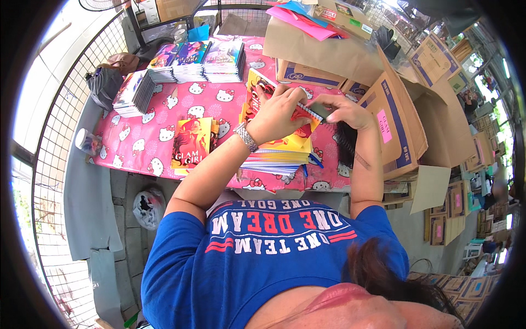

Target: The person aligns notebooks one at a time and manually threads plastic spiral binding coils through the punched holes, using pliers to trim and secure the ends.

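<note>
A notebook (253, 101) with a yellow and red illustrated cover lies tilted over a stack of notebooks (274, 159) with yellow covers and white pages. My left hand (278, 112), a metal watch on its wrist, holds this notebook across its cover with bent fingers. At the notebook's right edge, my right hand (350, 112) curls its thumb and forefinger together around a small dark piece that I cannot make out. A white, ridged strip (311, 113) runs along that edge between the hands. Left of my left forearm lie a few matching yellow and red notebooks (192, 141).
Several notebook stacks (222, 61) line the back of the pink patterned table cover (131, 140). A large open carton (386, 120) stands close on the right, with coloured sheets (307, 22) above the boxes behind. A white jar (87, 141) is at the left edge. Black wire mesh borders the left.
</note>
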The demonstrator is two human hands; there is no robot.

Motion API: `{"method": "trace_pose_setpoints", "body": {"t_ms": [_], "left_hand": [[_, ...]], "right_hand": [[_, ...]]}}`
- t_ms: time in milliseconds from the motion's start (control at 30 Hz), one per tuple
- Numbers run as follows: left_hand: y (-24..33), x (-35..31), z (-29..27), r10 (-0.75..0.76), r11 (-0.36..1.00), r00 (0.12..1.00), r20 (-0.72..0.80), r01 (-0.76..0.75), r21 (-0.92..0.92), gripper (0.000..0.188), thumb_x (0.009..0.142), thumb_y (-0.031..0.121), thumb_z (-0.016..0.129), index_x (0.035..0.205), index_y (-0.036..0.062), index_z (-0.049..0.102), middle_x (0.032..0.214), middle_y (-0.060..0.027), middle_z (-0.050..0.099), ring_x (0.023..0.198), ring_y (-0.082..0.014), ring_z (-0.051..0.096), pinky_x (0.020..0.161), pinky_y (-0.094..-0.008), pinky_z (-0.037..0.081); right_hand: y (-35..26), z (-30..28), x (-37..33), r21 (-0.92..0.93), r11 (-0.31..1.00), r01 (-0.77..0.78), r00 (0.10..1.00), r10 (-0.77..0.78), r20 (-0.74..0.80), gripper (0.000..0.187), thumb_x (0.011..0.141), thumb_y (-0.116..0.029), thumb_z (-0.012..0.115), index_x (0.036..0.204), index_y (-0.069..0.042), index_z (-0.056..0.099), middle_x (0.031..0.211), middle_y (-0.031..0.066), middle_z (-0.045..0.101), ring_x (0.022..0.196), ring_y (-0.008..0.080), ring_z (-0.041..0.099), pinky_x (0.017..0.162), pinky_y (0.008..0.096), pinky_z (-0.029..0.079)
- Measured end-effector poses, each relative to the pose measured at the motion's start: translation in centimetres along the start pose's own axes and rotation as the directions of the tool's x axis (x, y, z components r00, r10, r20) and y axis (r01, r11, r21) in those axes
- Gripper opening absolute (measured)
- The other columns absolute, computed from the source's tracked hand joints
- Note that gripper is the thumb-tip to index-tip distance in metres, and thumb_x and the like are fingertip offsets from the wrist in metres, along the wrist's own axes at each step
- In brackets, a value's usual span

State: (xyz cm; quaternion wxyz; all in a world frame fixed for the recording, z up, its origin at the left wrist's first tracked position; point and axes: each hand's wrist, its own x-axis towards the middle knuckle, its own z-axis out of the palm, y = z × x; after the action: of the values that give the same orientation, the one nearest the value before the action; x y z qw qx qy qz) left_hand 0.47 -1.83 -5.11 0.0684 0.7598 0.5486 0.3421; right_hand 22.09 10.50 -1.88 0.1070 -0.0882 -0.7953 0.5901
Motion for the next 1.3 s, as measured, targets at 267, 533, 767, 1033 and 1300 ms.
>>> {"method": "trace_pose_setpoints", "body": {"t_ms": [267,533,767,1033,1300], "left_hand": [[0.4,-0.1,0.3,-0.043,0.998,0.999,0.002,0.043,0.055,0.048,0.078,0.040,0.080,0.112,0.0138,0.058,0.118,-0.0026,0.058,0.125,-0.0272,0.047,0.099,-0.0811,0.021],[-4.0,0.8,-2.5,-0.040,0.981,0.999,0.007,0.038,0.192,0.050,0.071,0.047,0.082,0.107,0.0160,0.065,0.112,-0.0012,0.060,0.121,-0.0260,0.047,0.095,-0.0696,0.032],[-3.2,0.7,-1.4,0.020,0.989,0.997,-0.073,-0.009,0.151,0.051,0.068,0.046,0.084,0.104,0.0144,0.066,0.105,-0.0009,0.062,0.114,-0.0253,0.049,0.093,-0.0590,0.034],[-2.4,1.0,-0.7,0.016,0.993,0.998,-0.067,-0.008,0.115,0.057,0.066,0.045,0.085,0.105,0.0127,0.061,0.109,-0.0010,0.064,0.114,-0.0252,0.051,0.094,-0.0595,0.034],[-2.2,0.8,-0.6,0.016,0.992,0.996,-0.090,-0.005,0.125,0.057,0.065,0.046,0.086,0.103,0.0123,0.061,0.107,-0.0017,0.064,0.111,-0.0242,0.053,0.093,-0.0537,0.037]], "right_hand": [[2.4,-1.1,0.1,0.017,0.999,-0.051,0.995,0.053,-0.081,0.067,0.071,-0.042,0.068,0.124,-0.001,0.062,0.119,0.0104,0.063,0.119,0.0222,0.057,0.104,0.0360,0.042],[0.9,-1.0,3.0,0.317,0.936,0.155,0.988,-0.153,-0.030,0.061,0.072,-0.026,0.063,0.127,0.001,0.059,0.120,0.0130,0.064,0.118,0.0249,0.060,0.105,0.0389,0.044],[1.4,-0.7,3.5,0.005,0.998,0.063,0.998,-0.063,0.017,0.062,0.070,-0.026,0.064,0.124,0.003,0.060,0.119,0.0134,0.065,0.116,0.0233,0.060,0.104,0.0379,0.045],[0.9,-1.2,2.0,0.047,0.999,-0.001,0.994,0.006,-0.110,0.067,0.069,-0.039,0.064,0.123,-0.001,0.062,0.119,0.0113,0.063,0.116,0.0225,0.058,0.104,0.0360,0.042],[0.7,-0.9,3.2,0.123,0.990,0.066,0.998,-0.065,-0.008,0.063,0.071,-0.037,0.063,0.122,0.000,0.060,0.114,0.0102,0.063,0.109,0.0196,0.059,0.099,0.0335,0.044]]}}
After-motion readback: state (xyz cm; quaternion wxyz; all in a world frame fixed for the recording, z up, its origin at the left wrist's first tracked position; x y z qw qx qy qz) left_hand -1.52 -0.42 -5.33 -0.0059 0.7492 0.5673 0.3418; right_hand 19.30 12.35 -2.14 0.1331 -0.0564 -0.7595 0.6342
